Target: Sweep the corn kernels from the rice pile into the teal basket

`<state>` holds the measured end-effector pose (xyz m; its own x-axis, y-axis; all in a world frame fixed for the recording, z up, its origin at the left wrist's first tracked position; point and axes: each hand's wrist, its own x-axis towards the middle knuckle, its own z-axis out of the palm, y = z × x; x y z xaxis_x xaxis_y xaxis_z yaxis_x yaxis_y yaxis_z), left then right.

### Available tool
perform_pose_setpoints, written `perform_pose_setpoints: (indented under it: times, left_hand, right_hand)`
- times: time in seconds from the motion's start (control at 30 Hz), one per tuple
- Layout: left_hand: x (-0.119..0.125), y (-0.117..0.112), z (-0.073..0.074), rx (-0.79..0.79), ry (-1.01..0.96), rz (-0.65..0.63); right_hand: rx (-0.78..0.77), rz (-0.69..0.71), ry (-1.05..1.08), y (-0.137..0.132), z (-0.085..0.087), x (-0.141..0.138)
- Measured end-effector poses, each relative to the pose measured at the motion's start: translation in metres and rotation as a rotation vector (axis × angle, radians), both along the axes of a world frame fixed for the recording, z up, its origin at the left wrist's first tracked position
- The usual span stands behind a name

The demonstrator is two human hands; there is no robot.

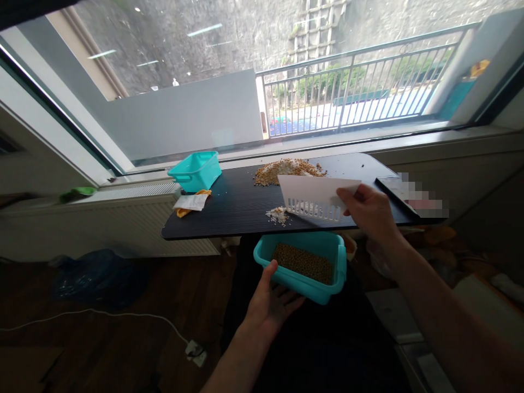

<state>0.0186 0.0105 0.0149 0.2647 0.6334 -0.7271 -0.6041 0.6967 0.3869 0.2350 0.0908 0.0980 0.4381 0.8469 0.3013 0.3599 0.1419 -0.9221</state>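
Note:
My left hand (268, 305) grips a turquoise plastic basket (301, 240) from below, thumb over its near rim. Brown grains or pellets (305, 262) cover the bottom of it, just under the table's front edge. Between the fingers of my right hand (368, 210) is a white slotted plastic card (317, 188), its toothed edge down on the dark table (233, 207). Small white grains (278, 216) lie at the card's left end and partly behind its slots. Farther back, a pile of mixed golden and white grains (282, 170) is partly hidden by the card.
A second turquoise basket (198, 170) stands at the table's back left. In front of it lies a white and yellow cloth or packet (191, 203). A dark-edged flat object (399, 194) lies at the right end. Behind are a radiator (135, 218) and window; a power strip (195, 352) is on the floor.

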Motion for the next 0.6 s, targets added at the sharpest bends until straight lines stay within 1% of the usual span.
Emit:
perform_pose_setpoints:
  times: [0.1, 0.37, 0.6]
  left_hand:
    - [0.0001, 0.0002, -0.0003, 0.006, -0.001, -0.011]
    - [-0.0006, 0.0013, -0.0026, 0.002, 0.000, -0.012]
    - [0.0000, 0.0021, -0.0022, -0.006, 0.009, -0.011]
  right_hand:
    - [0.006, -0.025, -0.016, -0.0008, 0.0026, 0.0039]
    - [-0.013, 0.083, -0.040, -0.0007, 0.0019, 0.0028]
    - [0.020, 0.090, -0.015, -0.0043, 0.0042, 0.0090]
